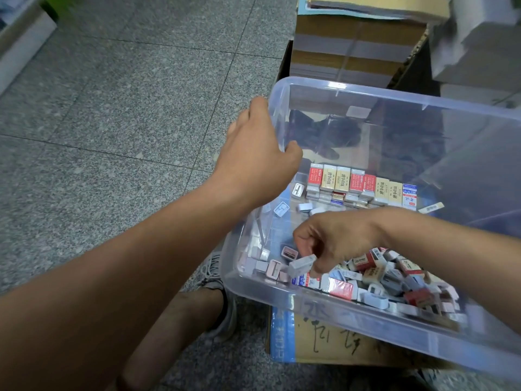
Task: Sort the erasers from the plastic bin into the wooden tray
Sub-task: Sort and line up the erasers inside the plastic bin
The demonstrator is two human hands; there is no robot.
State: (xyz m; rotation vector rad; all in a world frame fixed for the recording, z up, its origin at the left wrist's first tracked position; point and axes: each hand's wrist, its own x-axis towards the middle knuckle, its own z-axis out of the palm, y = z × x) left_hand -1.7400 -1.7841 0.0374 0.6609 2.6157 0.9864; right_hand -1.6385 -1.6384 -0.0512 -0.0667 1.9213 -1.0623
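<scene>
Right grip (338,238) pinches pale eraser (303,265) inside plastic bin (465,153).

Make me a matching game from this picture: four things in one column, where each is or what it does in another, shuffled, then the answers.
Things:
1. left hand
2. right hand
3. row of erasers
4. cardboard box

Place or action:
A. lies under the bin
B. pinches a grey block
C. grips the bin's side wall
D. stands lined up on the bin's floor, far side

Pairs: 1-C, 2-B, 3-D, 4-A.
</scene>
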